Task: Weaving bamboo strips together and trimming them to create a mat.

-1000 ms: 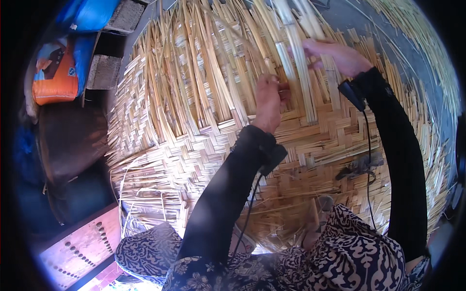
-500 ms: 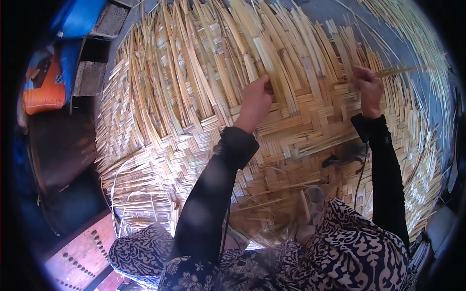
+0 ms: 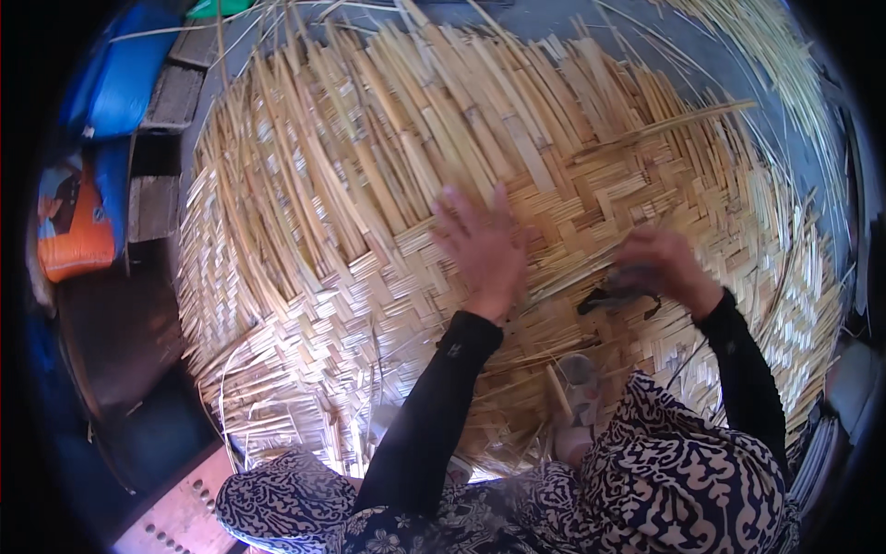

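A large mat point(image 3: 360, 305) of pale split cane or bamboo strips lies before me, woven at the near side, with long loose strips point(image 3: 397, 157) at the far side. My left hand point(image 3: 484, 254) is open above the woven middle, fingers spread and blurred. At the right, my right hand point(image 3: 663, 263) bends down over a dark object point(image 3: 600, 301) on the mat, perhaps a small tool. Blur hides whether its fingers grip that object. A long strip point(image 3: 678, 123) rests crosswise over the far strips, apart from both hands.
Loose thin strips point(image 3: 775, 69) lie on the grey floor at the far right. Grey blocks point(image 3: 173, 95), a blue sack point(image 3: 134, 78) and an orange bag point(image 3: 78, 231) stand at the left. A pink board with holes point(image 3: 175, 508) is at the near left. My patterned clothing borders the mat.
My right hand has let go of the crosswise strip and come nearer, down to the dark object. My left hand has left the strips, moved nearer and spread its fingers.
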{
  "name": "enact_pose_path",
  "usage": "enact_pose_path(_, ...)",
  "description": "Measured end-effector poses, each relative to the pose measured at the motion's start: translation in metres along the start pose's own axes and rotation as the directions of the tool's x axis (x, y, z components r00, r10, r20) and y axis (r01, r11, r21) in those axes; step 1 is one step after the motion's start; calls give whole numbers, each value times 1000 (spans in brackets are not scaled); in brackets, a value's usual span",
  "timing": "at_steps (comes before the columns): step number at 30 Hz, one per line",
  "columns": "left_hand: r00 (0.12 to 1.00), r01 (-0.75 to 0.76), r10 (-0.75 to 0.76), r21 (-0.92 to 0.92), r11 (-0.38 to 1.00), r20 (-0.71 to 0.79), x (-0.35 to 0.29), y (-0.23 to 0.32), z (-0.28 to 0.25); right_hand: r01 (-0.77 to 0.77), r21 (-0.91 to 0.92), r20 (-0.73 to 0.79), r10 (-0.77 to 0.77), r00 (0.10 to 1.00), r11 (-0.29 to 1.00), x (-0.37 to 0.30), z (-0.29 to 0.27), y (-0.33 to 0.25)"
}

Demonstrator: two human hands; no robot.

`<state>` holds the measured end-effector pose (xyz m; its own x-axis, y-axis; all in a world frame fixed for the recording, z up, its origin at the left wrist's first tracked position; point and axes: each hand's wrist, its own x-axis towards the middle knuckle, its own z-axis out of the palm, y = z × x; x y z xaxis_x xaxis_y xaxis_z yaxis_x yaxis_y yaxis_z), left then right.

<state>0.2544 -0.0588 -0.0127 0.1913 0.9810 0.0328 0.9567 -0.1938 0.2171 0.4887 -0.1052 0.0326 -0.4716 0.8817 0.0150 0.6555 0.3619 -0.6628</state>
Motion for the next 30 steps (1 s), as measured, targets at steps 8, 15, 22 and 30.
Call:
enact_pose_path(8, 985, -153, 152, 11, 988, 77, 13, 28, -23, -11, -322, -30, 1, 1000, 947, -31, 30, -11)
enact_pose_path(15, 846, -531, 523, -273, 802, -107, 76, 87, 8, -234, 819, -193, 635, 748, 525, -40, -17, 6)
enact_pose_path(22, 866, -497, 491, -264, 827, -93, 89, 95, 9, 241, 940, 4, 712, 702, -243, -12, -59, 51)
enact_pose_path(30, 890, -456, 361, -554, 696, -278, 110, 121, 4, 62, 992, 20, 621, 783, -111, 11, -62, 102)
